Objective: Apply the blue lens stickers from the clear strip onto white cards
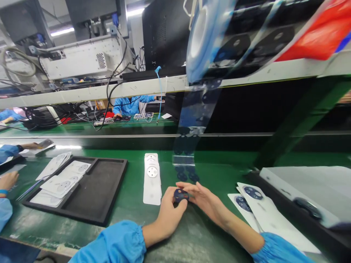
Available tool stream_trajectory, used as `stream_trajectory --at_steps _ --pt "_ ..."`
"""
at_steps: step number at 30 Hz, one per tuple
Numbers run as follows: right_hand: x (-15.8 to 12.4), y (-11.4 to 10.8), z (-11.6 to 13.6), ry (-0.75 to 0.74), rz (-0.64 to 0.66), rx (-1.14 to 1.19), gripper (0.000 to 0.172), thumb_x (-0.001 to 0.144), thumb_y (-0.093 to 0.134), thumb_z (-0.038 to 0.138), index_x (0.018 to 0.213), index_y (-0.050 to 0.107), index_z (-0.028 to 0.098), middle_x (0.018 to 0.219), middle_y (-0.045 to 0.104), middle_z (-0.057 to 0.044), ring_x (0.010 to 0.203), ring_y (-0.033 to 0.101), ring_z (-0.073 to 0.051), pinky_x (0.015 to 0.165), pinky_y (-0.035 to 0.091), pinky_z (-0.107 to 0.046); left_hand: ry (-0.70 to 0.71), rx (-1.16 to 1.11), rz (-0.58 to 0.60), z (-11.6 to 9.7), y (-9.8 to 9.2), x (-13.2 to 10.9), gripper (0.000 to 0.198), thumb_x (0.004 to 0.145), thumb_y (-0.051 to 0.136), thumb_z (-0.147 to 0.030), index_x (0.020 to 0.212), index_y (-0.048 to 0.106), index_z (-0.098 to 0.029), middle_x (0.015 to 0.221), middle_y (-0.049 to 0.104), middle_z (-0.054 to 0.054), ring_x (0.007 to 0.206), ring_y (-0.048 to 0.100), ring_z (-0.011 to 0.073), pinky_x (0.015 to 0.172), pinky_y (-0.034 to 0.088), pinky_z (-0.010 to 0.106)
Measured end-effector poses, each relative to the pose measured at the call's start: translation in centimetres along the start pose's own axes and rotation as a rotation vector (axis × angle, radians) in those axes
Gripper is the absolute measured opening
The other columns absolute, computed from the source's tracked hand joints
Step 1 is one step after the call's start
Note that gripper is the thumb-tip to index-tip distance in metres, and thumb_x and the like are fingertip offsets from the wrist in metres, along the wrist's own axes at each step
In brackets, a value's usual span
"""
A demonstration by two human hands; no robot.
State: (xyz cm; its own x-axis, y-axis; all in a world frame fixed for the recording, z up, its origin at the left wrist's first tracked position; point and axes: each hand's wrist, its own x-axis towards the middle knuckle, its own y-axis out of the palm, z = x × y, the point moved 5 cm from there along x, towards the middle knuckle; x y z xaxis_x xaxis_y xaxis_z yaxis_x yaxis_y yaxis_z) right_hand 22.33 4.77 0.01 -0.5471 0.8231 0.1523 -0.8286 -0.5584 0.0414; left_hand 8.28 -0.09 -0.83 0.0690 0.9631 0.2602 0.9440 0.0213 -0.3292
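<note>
Head view: dark part (181,195) pinched between both hands' grip

Bare green belt (211,171) lay open ahead of both hands. White card stack (152,179) bounded left, card pile (263,212) right. Hanging film strip (192,146) dropped just beyond. Black tray (109,190) further left.

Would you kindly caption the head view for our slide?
Both hands, left hand and right hand, pinch a small dark part over the green bench.
</note>
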Motion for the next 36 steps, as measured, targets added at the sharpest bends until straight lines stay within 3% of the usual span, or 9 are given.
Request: stream_trajectory --at_steps 6,9,13,16,22,26,30,33,36 --pt "-0.2 -0.5 1.6 -0.201 -0.214 -0.664 0.033 0.095 0.059 0.05 0.096 0.077 0.022 0.097 0.069 -0.01 0.09 0.067 -0.026 0.086 0.056 -0.042 -0.027 -0.025 -0.012 1.0 -0.1 0.3 0.015 0.078 0.05 -0.008 0.088 0.053 -0.019 0.087 0.056 0.001 0.082 0.057 0.0154 0.075 0.049 0.026" --pt "-0.4 -0.5 2.5 -0.174 -0.101 -0.597 0.024 0.094 0.062 0.042 0.099 0.074 0.022 0.09 0.07 -0.006 0.079 0.065 -0.02 0.073 0.055 -0.033 -0.008 0.004 0.003 0.9 0.1 0.2 0.015 0.075 0.05 -0.008 0.085 0.052 -0.019 0.084 0.053 0.0 0.08 0.054 0.0156 0.072 0.046 0.027" --pt "-0.7 -0.1 3.1 -0.074 0.102 -0.588 0.015 0.092 0.066 0.035 0.097 0.073 0.023 0.089 0.071 -0.003 0.08 0.065 -0.019 0.075 0.053 -0.031 0.036 0.069 -0.006 0.1 0.0 0.0 0.015 0.073 0.052 -0.007 0.08 0.051 -0.02 0.09 0.05 0.001 0.085 0.053 0.0171 0.076 0.046 0.03" --pt "-0.9 -0.1 3.5 -0.074 0.097 -0.593 0.024 0.09 0.07 0.035 0.112 0.07 0.025 0.101 0.071 -0.004 0.09 0.065 -0.021 0.081 0.054 -0.033 0.071 0.118 -0.017 -0.5 -0.2 -0.1 0.015 0.072 0.054 -0.007 0.077 0.051 -0.02 0.096 0.047 0.002 0.089 0.053 0.0175 0.081 0.048 0.031" --pt "-0.9 0.2 4.2 -0.144 0.093 -0.638 0.019 0.096 0.062 0.038 0.085 0.068 0.023 0.09 0.069 -0.004 0.083 0.064 -0.02 0.079 0.052 -0.033 0.11 0.22 -0.031 -0.7 0.1 -0.5 0.017 0.072 0.057 -0.006 0.078 0.051 -0.02 0.095 0.049 0.002 0.086 0.057 0.015 0.078 0.053 0.027" --pt "-0.7 -1.2 4.3 -0.145 -0.086 -0.612 0.024 0.091 0.065 0.045 0.083 0.07 0.023 0.086 0.07 -0.004 0.081 0.065 -0.022 0.076 0.052 -0.034 0.119 0.339 -0.113 -0.8 -1.0 -0.1 0.032 0.076 0.065 -0.015 0.107 0.056 -0.02 0.109 0.053 0.006 0.103 0.059 0.0203 0.091 0.055 0.034" --pt "-0.1 -3.0 2.3 0.001 -0.279 -0.368 0.039 0.08 0.075 0.059 0.087 0.071 0.021 0.085 0.071 -0.006 0.079 0.065 -0.023 0.075 0.053 -0.035 0.136 0.536 -0.216 -0.4 -4.0 1.1 0.077 0.075 0.074 -0.026 0.144 0.04 -0.019 0.147 0.036 0.017 0.141 0.034 0.0356 0.119 0.033 0.055" --pt "0.3 -3.1 0.0 0.112 -0.272 -0.169 0.048 0.072 0.082 0.06 0.097 0.071 0.02 0.084 0.071 -0.005 0.078 0.064 -0.021 0.075 0.053 -0.034 0.065 0.665 -0.297 1.1 -6.2 1.8 0.083 0.078 0.073 -0.027 0.15 0.034 -0.014 0.156 0.02 0.023 0.146 0.017 0.0465 0.119 0.02 0.067" --pt "0.5 -2.6 -2.1 0.217 -0.208 -0.041 0.064 0.068 0.087 0.055 0.118 0.066 0.021 0.077 0.068 0.0 0.074 0.063 -0.018 0.077 0.053 -0.034 -0.008 0.724 -0.313 2.6 -6.9 2.1 0.078 0.081 0.068 -0.021 0.151 0.034 -0.012 0.155 0.019 0.024 0.144 0.021 0.049 0.115 0.024 0.069"
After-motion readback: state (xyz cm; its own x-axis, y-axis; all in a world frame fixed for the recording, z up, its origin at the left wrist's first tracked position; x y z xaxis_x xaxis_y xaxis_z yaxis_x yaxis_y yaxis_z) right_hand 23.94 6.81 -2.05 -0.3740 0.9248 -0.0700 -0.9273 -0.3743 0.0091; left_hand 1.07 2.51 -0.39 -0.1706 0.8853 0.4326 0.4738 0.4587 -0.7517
